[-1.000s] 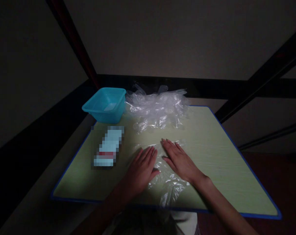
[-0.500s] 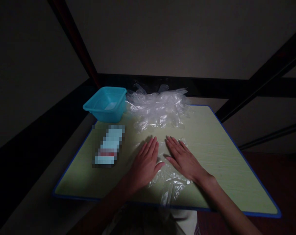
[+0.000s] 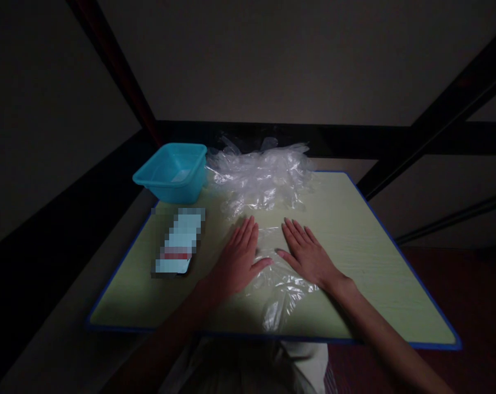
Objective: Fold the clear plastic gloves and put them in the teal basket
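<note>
Our left hand [image 3: 237, 265] and right hand [image 3: 312, 260] have slid forward and apart, baring more clear plastic film [image 3: 283, 280] between; likely flattens it. Palms down, fingers extended, thumbs inward. Both grips released. Film on surface [image 3: 367, 273], nearer us than crumpled plastic pile [image 3: 266, 175].

Pixelation obscures a phone-like object [image 3: 180, 238], while hands [image 3: 237, 262] [image 3: 311, 260] partly hide clear plastic [image 3: 287, 295].

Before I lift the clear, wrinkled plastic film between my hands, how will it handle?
The clear, wrinkled plastic film will probably be floppy, given its creases. It looks see-through thin, so likely very light. Its glossy highlights suggest it may slip.
</note>
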Motion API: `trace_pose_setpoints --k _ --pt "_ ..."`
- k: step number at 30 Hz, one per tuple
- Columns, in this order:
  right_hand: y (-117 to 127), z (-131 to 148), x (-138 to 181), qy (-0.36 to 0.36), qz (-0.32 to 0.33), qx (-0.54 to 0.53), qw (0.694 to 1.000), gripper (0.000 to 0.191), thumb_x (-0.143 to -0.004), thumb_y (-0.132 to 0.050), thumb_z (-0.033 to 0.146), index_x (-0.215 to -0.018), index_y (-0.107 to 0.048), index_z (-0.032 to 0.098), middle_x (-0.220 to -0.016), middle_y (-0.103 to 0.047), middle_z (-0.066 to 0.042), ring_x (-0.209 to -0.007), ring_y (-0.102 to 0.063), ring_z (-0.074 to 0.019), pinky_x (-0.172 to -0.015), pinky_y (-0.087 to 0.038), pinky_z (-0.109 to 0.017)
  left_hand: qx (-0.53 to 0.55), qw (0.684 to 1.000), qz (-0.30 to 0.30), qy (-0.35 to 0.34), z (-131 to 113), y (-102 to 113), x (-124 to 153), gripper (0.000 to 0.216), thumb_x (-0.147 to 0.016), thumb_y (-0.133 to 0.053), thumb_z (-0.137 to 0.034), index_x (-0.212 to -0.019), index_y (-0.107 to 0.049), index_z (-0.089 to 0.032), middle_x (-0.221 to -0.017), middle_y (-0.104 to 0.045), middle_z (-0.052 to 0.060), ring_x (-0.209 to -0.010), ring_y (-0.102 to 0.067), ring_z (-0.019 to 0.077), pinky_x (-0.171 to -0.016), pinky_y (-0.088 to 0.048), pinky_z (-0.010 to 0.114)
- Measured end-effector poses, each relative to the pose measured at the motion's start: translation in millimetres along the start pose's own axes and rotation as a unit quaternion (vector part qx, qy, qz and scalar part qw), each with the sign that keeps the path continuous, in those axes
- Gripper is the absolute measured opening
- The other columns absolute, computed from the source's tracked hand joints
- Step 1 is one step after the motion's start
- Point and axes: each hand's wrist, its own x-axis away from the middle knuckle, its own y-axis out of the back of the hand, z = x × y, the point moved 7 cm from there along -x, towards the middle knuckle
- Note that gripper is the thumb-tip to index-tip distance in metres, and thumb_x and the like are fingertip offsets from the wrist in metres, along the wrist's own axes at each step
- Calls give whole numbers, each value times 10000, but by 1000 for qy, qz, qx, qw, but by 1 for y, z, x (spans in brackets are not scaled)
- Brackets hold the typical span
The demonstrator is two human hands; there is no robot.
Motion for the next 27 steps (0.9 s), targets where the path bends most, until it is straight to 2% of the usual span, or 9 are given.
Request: trace_pose_setpoints --k 4,6,8,11,13,15,18,24,27 --pt "8 -5 -3 -14 -10 -35 999 691 -914 -304 547 -1412 -301 69 -1481 -276 -198 -1375 -208 -315 -1083 -222 -545 101 994 -31 -38 -16 26 22 532 -916 -446 -342 -1369 -317 -94 -1475 -288 181 -1384 -225 224 -1083 -316 425" --pt "21 0 -1 11 -31 -75 997 616 -920 -348 497 -1398 -327 109 -1474 -305 -182 -1368 -241 -306 -1070 -252 -549 136 987 2 -84 -30 25 41 475 -903 -480 -342 -1321 -408 -128 -1440 -369 150 -1343 -320 213 -1058 -364 378" --pt "35 9 3 54 -44 -134 988 479 -926 -392 427 -1324 -423 161 -1408 -413 -158 -1317 -349 -277 -1037 -327 -515 149 980 27 -129 -43 19 57 425 -890 -508 -370 -1254 -495 -151 -1364 -478 127 -1276 -419 215 -1034 -395 362" --pt "49 23 11 93 -17 -222 970 214 -910 -477 323 -1028 -586 181 -1076 -608 -103 -1024 -573 -213 -857 -483 -384 154 969 49 -185 -55 9 70 343 -903 -489 -371 -1143 -579 -144 -1287 -556 105 -1222 -471 214 -1023 -400 347" --pt "48 27 16 90 18 -245 965 96 -869 -554 271 -850 -589 183 -840 -600 -38 -788 -592 -170 -684 -496 -305 148 966 60 -204 -59 3 70 316 -908 -482 -364 -1109 -594 -146 -1264 -574 90 -1201 -483 207 -1020 -396 336" --pt "43 28 20 81 45 -241 966 84 -823 -608 216 -759 -563 187 -731 -554 4 -670 -552 -144 -584 -453 -265 142 965 64 -212 -61 1 69 333 -899 -491 -397 -1112 -590 -160 -1244 -585 79 -1176 -494 200 -1010 -397 327" --pt "38 24 25 68 59 -235 968 117 -798 -621 165 -718 -537 189 -720 -538 13 -649 -534 -134 -560 -424 -255 135 965 62 -218 -63 1 67 367 -884 -492 -455 -1102 -586 -174 -1200 -604 70 -1119 -520 199 -987 -402 334" --pt "45 6 38 25 21 -266 963 75 -860 -546 238 -802 -560 194 -758 -560 -7 -671 -560 -146 -579 -463 -281 131 964 52 -226 -66 4 71 330 -909 -447 -443 -1016 -590 -166 -1103 -631 63 -1011 -560 192 -912 -435 322" --pt "48 4 44 26 7 -279 960 118 -881 -513 273 -812 -572 197 -756 -557 -12 -668 -567 -148 -578 -478 -285 116 966 51 -224 -66 0 74 245 -929 -439 -361 -961 -600 -180 -1020 -653 51 -934 -585 170 -867 -454 313"
